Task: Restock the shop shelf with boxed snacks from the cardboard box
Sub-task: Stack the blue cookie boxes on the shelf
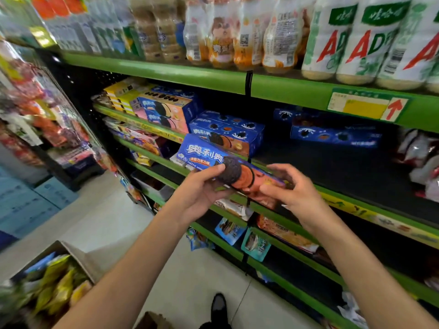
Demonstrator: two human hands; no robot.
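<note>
At about seven o'clock, nearest the camera, the cardboard box (71,255) sits open on the floor with yellow packets (57,283) heaped inside. Both forearms reach up from there toward the centre, where the blue cookie box (209,155) is held between the hands, tilted, its blue end up toward eleven o'clock and its orange end down toward four. The left hand (202,188) cups it from beneath with the thumb curled over the front face; the right hand (288,188) pinches the orange end, fingers bent round it.

The box hangs just in front of the green shelf (356,205) lip, at the level where matching blue boxes (228,131) are stacked toward twelve o'clock. To shelve it well, I would level it first, face the printed front outward (as its neighbours show), then slide it into the bare dark stretch at about two o'clock, beside the stack, keeping both grips until it rests flat.
</note>
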